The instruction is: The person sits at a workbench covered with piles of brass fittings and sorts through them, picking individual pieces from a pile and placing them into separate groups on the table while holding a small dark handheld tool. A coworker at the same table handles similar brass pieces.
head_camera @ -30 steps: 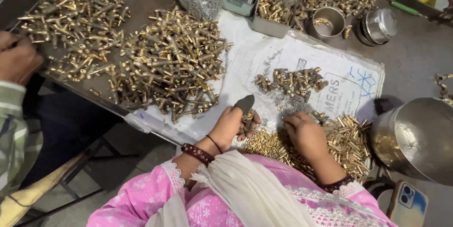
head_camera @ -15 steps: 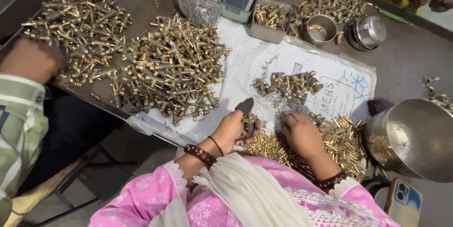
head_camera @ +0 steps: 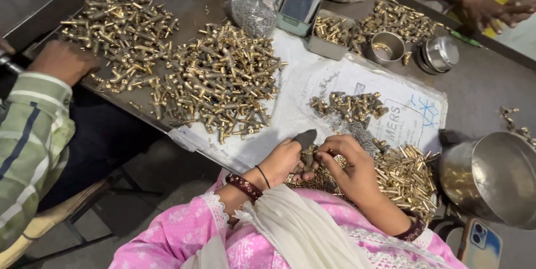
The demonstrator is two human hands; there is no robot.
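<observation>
My left hand [head_camera: 286,160] grips a small dark tool [head_camera: 306,138] together with a brass fitting [head_camera: 307,156], close to my body. My right hand [head_camera: 350,167] meets it from the right, its fingertips pinched on the same fitting. Under both hands lies a heap of straight brass pins [head_camera: 403,175]. Just beyond sits a small cluster of brass fittings [head_camera: 349,105] on a white printed plastic sheet [head_camera: 413,111]. What the right fingertips pinch besides the fitting is too small to tell.
A large pile of brass fittings [head_camera: 220,82] and another [head_camera: 120,29] cover the grey table. A co-worker's hand [head_camera: 62,61] in a striped sleeve rests at left; another person's hand [head_camera: 491,9] is top right. A steel pot [head_camera: 494,177], small tins [head_camera: 441,52], a bag [head_camera: 254,12] and a phone [head_camera: 480,241] stand around.
My right hand has come in from the pin heap to meet the left hand at the fitting. The co-worker's hand at left has shifted right along the table edge.
</observation>
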